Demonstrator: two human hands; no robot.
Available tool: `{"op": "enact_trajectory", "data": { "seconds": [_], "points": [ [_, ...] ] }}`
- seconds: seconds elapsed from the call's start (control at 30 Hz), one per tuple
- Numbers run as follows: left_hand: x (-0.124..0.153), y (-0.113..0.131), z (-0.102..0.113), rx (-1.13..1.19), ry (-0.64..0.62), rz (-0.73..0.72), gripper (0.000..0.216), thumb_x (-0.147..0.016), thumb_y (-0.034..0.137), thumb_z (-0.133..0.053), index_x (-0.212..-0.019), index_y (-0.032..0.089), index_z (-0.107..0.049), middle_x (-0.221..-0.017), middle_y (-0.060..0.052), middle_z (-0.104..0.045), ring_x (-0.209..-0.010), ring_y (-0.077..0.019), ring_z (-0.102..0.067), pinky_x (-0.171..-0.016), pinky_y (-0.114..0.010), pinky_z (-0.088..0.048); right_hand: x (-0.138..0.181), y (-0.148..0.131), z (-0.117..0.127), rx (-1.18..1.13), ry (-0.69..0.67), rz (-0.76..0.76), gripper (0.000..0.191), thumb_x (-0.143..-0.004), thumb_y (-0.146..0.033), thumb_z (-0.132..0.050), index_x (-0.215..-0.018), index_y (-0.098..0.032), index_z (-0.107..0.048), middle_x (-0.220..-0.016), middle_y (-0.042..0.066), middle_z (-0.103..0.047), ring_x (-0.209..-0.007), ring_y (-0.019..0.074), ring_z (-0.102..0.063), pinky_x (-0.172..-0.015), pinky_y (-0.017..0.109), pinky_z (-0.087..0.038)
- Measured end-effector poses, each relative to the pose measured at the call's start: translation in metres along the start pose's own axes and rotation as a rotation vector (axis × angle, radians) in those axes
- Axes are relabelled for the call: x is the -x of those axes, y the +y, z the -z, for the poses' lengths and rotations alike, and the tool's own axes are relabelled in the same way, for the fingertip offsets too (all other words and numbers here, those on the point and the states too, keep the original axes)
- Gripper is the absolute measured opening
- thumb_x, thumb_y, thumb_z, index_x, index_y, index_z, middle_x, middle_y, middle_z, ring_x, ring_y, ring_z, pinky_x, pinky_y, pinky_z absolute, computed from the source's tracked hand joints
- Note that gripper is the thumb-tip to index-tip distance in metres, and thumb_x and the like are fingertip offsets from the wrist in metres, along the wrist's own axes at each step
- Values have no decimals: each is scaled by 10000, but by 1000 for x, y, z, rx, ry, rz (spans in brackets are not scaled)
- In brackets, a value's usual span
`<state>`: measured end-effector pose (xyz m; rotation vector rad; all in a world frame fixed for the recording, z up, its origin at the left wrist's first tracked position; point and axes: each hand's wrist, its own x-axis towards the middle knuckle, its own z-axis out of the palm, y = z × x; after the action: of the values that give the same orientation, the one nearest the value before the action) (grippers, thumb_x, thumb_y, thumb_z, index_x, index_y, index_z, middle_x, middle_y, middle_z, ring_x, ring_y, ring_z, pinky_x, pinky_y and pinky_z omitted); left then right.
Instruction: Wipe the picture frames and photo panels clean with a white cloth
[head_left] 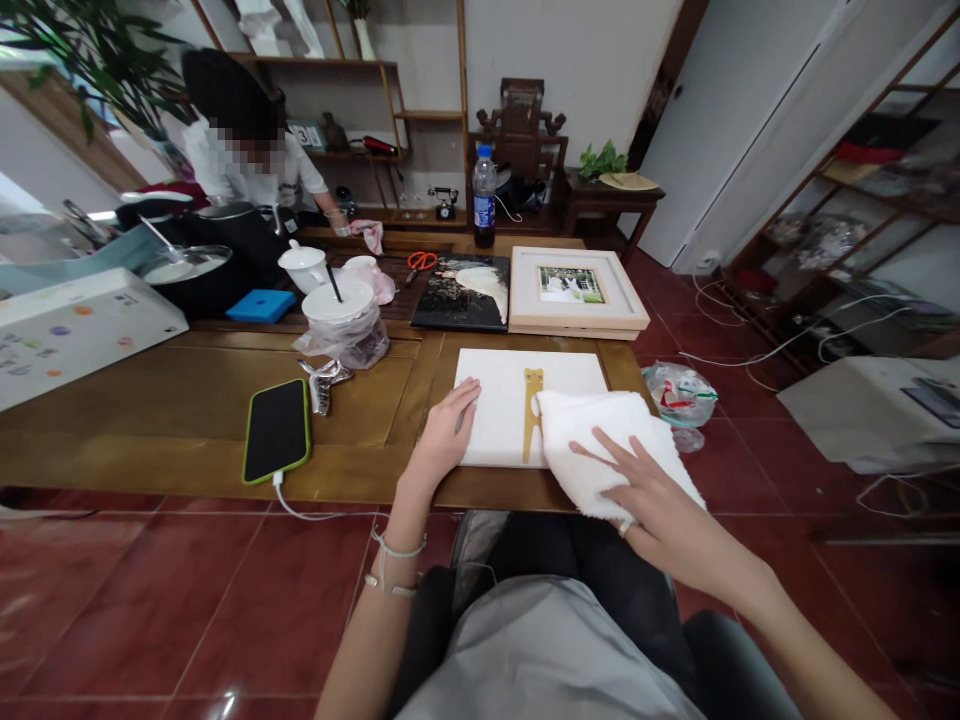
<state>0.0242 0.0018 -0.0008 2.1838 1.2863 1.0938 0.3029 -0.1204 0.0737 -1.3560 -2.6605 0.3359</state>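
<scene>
A white rectangular panel (491, 420) lies flat at the table's front edge, with a narrow gold animal-shaped figure (533, 405) upright along its middle. My left hand (448, 425) rests against the panel's left edge, fingers extended and close together, holding nothing. Over the panel's right part is a fluffy white cloth (592, 415), which hides that side and hangs past the front edge. On top of the cloth my right hand (634, 485) lies with its fingers spread, pressing on it. A ring shows on one finger.
Behind the panel lie a framed photo (626, 295) and a dark picture (457, 300). A bottle (484, 200), orange scissors (420, 265), a lidded cup (341, 302) and a charging phone (277, 430) stand or lie around. Across the table sits another person (247, 150).
</scene>
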Motion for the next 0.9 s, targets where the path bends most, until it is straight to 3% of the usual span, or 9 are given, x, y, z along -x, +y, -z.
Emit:
{"op": "enact_trajectory", "data": {
  "seconds": [0.13,0.33,0.5,0.67,0.9],
  "points": [
    [0,1,1,4,-1,-4,336,-905,194,-420,-1158,91,-615,-1267,-154,-596,-1243,-233,-510,-1084,-432,-388,-12,23,-2,-23,80,-14,376,-662,-21,-417,-938,-146,-641,-1482,134,-329,-1402,270,-175,-1123,568,-175],
    [0,1,1,15,-9,4,335,-910,207,-416,-1162,112,-616,-1275,-140,-593,-1246,-228,-508,-1089,-431,-382,-81,70,-10,85,181,-154,313,-798,-187,-477,-1052,-140,-654,-1414,171,-433,-1373,284,-270,-1115,562,-183],
    [0,2,2,17,-10,12,334,-913,204,-413,-1171,127,-610,-1291,-128,-583,-1253,-216,-501,-1094,-426,-376,-113,81,-15,165,234,-211,349,-822,-211,-469,-1116,-149,-646,-1386,158,-474,-1375,298,-262,-1097,591,-183],
    [0,2,2,14,-10,4,330,-912,205,-412,-1163,130,-613,-1281,-131,-590,-1249,-221,-505,-1089,-437,-381,-93,60,-18,153,236,-137,352,-762,-136,-477,-1054,-176,-670,-1392,97,-480,-1372,310,-266,-1087,614,-185],
    [0,0,1,12,-4,-1,324,-906,209,-420,-1155,149,-619,-1274,-118,-598,-1241,-229,-513,-1084,-449,-386,-25,7,-5,7,76,-58,367,-636,-31,-442,-860,-195,-682,-1430,40,-434,-1401,298,-179,-1103,636,-136]
  ]
}}
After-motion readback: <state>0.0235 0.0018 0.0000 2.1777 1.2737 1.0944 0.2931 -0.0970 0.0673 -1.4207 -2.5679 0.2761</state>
